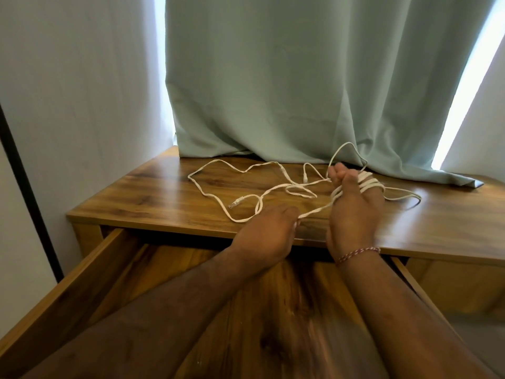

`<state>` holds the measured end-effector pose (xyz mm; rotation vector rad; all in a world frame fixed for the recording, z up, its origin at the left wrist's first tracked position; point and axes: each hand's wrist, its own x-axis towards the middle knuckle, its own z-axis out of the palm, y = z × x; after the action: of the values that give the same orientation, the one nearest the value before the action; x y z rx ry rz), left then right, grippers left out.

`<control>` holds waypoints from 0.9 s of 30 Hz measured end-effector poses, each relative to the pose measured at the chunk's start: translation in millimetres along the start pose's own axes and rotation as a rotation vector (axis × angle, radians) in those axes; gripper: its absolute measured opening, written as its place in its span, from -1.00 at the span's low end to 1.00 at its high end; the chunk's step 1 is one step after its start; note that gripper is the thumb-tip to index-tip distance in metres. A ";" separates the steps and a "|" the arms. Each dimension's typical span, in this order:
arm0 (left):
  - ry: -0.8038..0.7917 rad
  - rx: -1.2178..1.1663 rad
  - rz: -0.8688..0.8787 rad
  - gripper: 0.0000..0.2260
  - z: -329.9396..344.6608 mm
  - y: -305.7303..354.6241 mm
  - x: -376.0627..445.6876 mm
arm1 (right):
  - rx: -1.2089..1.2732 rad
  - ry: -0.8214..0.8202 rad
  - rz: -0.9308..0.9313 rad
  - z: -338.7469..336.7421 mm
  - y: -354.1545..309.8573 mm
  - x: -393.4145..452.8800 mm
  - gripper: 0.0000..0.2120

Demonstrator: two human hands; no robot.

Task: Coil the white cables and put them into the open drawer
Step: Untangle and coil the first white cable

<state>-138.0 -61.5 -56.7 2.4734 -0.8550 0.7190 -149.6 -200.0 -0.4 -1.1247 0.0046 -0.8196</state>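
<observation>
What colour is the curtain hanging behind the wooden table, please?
Pale green curtain, seen best in the head view.

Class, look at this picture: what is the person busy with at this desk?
A person is winding a white cable into loops around the right hand, while the left hand pinches the strand and feeds it across. Several turns already sit on the right hand; most of the cable lies loose on the wooden desk, one plug showing. The open drawer below holds no cable yet.
</observation>
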 end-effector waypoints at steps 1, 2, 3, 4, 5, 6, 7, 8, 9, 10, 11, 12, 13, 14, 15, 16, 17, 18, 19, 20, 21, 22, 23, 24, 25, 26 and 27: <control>0.027 -0.010 0.024 -0.84 -0.8 -1.3 1.6 | -0.271 -0.051 -0.111 -6.0 6.4 3.8 -0.79; 0.045 -0.003 0.063 -0.82 -2.3 -2.2 3.1 | -0.513 -0.127 -0.226 -11.0 12.2 4.8 -0.79; 0.039 0.020 0.104 -0.80 -3.9 -2.2 4.2 | -0.707 -0.212 -0.331 -15.1 18.1 4.6 -0.77; 0.022 0.044 0.139 -0.77 -6.9 -2.1 4.3 | -0.838 -0.303 -0.403 -16.3 21.9 2.6 -0.77; 0.004 0.068 0.160 -0.75 -9.8 -2.8 3.9 | -0.919 -0.388 -0.449 -15.8 24.2 -0.3 -0.78; 0.003 0.108 0.175 -0.73 -12.9 -5.0 3.7 | -0.975 -0.465 -0.480 -14.4 24.4 -2.9 -0.79; 0.014 0.161 0.182 -0.72 -17.0 -8.8 2.2 | -1.016 -0.536 -0.486 -13.0 25.7 -4.2 -0.79; 0.033 0.211 0.185 -0.71 -21.0 -13.7 1.8 | -1.050 -0.596 -0.469 -12.9 24.1 -4.4 -0.78; 0.059 0.238 0.180 -0.72 -25.7 -19.4 1.8 | -1.063 -0.651 -0.444 -14.0 23.2 -2.5 -0.78; 0.086 0.238 0.165 -0.73 -31.6 -25.9 1.4 | -1.058 -0.706 -0.420 -14.9 22.3 -1.0 -0.77; 0.112 0.225 0.150 -0.73 -37.2 -32.5 1.4 | -1.051 -0.757 -0.395 -15.6 21.1 0.0 -0.77; 0.130 0.215 0.139 -0.73 -41.7 -39.3 1.3 | -1.047 -0.804 -0.370 -15.5 19.1 -0.4 -0.77; 0.140 0.214 0.140 -0.74 -45.4 -45.0 0.6 | -1.044 -0.837 -0.362 -14.5 17.9 -1.8 -0.77; 0.143 0.215 0.150 -0.76 -48.0 -49.0 -0.4 | -1.046 -0.860 -0.371 -12.4 16.7 -4.3 -0.77; 0.146 0.213 0.158 -0.79 -49.8 -52.0 -1.1 | -1.054 -0.875 -0.392 -9.8 15.8 -7.5 -0.78; 0.148 0.211 0.154 -0.80 -51.3 -54.4 -1.4 | -1.068 -0.892 -0.419 -6.9 15.1 -11.3 -0.78; 0.151 0.209 0.143 -0.80 -52.2 -56.2 -1.3 | -1.089 -0.911 -0.444 -4.0 15.0 -14.8 -0.79; 0.153 0.196 0.140 -0.79 -52.5 -57.1 -1.0 | -1.116 -0.929 -0.458 -1.9 14.7 -17.5 -0.79; 0.151 0.164 0.151 -0.78 -51.8 -57.0 -0.7 | -1.138 -0.941 -0.464 -0.7 14.6 -19.1 -0.79; 0.148 0.118 0.170 -0.78 -50.2 -56.1 -0.2 | -1.153 -0.949 -0.464 -0.2 14.7 -19.6 -0.79; 0.144 0.072 0.189 -0.79 -48.3 -54.5 0.3 | -1.157 -0.952 -0.464 -0.4 15.2 -18.8 -0.80; 0.144 0.040 0.206 -0.82 -47.4 -52.2 0.7 | -1.148 -0.957 -0.462 -1.2 15.4 -17.6 -0.80; 0.149 0.025 0.221 -0.85 -47.3 -50.4 1.2 | -1.126 -0.961 -0.459 -2.3 15.7 -16.7 -0.81; 0.157 0.018 0.231 -0.87 -47.5 -49.0 2.2 | -1.095 -0.966 -0.451 -3.8 15.1 -15.4 -0.83; 0.162 0.016 0.236 -0.87 -48.1 -48.6 2.9 | -1.064 -0.971 -0.441 -4.7 14.3 -15.4 -0.85; 0.162 0.019 0.238 -0.86 -49.1 -48.5 3.4 | -1.047 -0.979 -0.426 -5.1 12.8 -15.7 -0.85; 0.161 0.028 0.242 -0.83 -50.4 -48.5 3.7 | -1.046 -0.987 -0.406 -5.5 10.6 -15.8 -0.86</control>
<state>-120.3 -1.1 -26.0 2.3206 -1.0993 1.0038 -156.9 -193.2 -17.6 -2.4942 -0.7051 -0.5046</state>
